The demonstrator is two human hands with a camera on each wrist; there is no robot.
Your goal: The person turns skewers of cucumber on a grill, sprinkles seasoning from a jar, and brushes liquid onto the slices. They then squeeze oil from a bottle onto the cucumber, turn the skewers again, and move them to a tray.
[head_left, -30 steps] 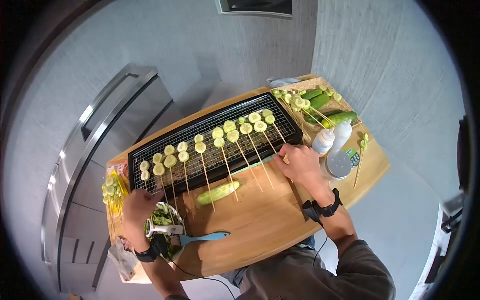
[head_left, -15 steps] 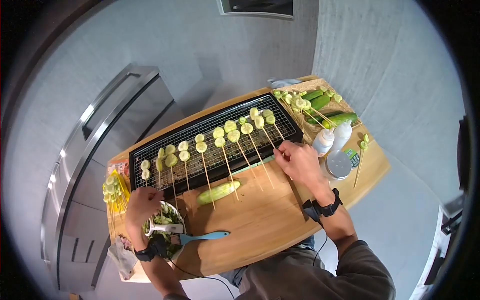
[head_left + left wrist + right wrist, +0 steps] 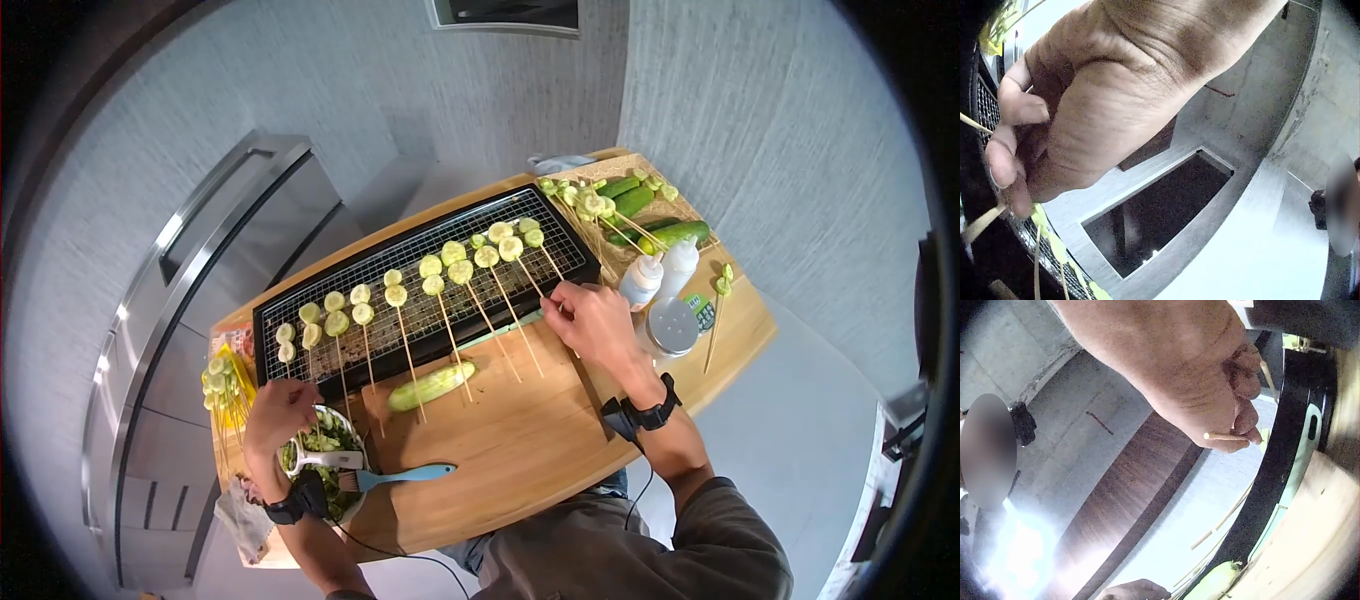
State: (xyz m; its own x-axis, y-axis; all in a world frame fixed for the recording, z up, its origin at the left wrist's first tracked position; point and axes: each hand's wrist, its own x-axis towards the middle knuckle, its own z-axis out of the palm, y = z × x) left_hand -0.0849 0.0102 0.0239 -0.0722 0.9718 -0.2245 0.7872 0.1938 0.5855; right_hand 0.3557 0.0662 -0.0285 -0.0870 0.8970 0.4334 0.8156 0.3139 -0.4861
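A black grill (image 3: 350,268) with a wire mesh carries a row of cucumber-slice skewers, their sticks reaching over its front edge. My left hand (image 3: 276,418) is at the grill's left front corner, pinching a stick (image 3: 985,224) between thumb and fingertips. This appears to belong to the second skewer (image 3: 311,325) from the left. Towards the right end, my right hand (image 3: 600,328) pinches the stick (image 3: 1225,437) of another skewer (image 3: 511,248); its butt end pokes out past the fingers in the right wrist view. The slices on both lie face up on the mesh.
A peeled cucumber (image 3: 432,386) lies on the cutting board (image 3: 500,420). At left, a bowl of peelings stands under a white peeler (image 3: 335,459), beside a blue brush (image 3: 420,472). Two squeeze bottles (image 3: 641,284), a shaker (image 3: 672,328) and whole cucumbers (image 3: 632,203) stand right.
Half a second ago the slices on both held skewers stood more edge-on; now they lie flat again, so the sticks have been turned. Both hands stay nearly in place.
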